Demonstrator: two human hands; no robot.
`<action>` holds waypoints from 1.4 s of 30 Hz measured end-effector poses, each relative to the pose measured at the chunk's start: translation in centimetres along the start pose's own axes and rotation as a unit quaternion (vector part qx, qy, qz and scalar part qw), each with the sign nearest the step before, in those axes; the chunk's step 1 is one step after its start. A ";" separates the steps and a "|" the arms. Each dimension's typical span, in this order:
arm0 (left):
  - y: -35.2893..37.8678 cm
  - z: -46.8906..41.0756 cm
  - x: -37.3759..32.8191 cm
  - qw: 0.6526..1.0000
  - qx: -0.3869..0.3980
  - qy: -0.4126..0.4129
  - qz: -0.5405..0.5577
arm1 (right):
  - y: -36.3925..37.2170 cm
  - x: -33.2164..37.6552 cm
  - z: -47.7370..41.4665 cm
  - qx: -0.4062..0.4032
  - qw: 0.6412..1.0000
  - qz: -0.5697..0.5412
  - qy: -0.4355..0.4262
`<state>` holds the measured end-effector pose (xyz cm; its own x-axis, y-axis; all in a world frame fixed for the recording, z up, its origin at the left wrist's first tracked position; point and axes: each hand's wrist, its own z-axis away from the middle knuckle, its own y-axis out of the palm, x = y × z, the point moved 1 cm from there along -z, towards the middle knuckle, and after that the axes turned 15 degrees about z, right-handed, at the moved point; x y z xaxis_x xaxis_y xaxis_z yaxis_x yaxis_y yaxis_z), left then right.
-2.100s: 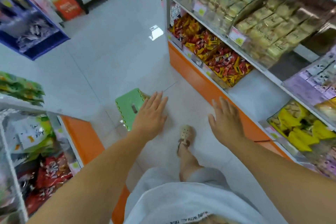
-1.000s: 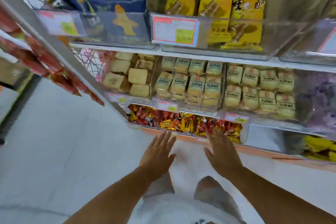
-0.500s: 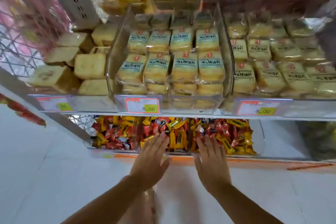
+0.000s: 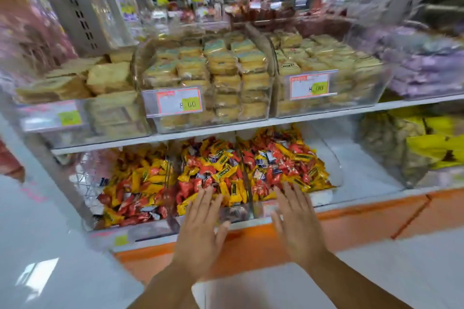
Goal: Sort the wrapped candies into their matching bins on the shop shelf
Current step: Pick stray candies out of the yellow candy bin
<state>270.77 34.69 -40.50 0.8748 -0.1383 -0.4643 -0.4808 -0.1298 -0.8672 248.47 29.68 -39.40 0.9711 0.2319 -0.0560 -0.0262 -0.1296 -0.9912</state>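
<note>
Here, the bare left hand (image 4: 200,231) and bare right hand (image 4: 296,223) are both held flat, fingers straight and slightly spread, holding nothing. At twelve o'clock from them, red and yellow wrapped candies (image 4: 216,170) lie mixed in three clear plastic bins (image 4: 148,232) on the bottom white shelf (image 4: 364,178), the fingertips (image 4: 209,189) over the bins' front edge.
</note>
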 end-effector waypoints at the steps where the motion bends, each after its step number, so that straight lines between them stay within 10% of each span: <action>1: -0.4 0.7 -0.2 1.000 -0.003 0.008 0.001 | -0.3 0.4 0.7 0.001 1.000 0.001 0.007; 21: -3.2 -5.8 2.2 0.995 0.010 -0.053 0.080 | -2.7 7.4 -3.5 -0.066 0.976 -0.175 -0.113; 27: -2.7 -6.6 4.9 0.994 0.026 -0.038 0.096 | 0.0 10.5 -6.5 0.025 0.994 -0.083 -0.062; 42: -3.2 -6.0 5.0 0.991 -0.021 -0.014 0.134 | 1.4 10.8 -7.3 -0.122 0.967 -0.218 -0.041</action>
<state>276.34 28.49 -38.95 0.7165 -0.1457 -0.6822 -0.6975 -0.1327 -0.7042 260.68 25.00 -40.55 0.8547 0.3910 0.3415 0.4479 -0.2231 -0.8658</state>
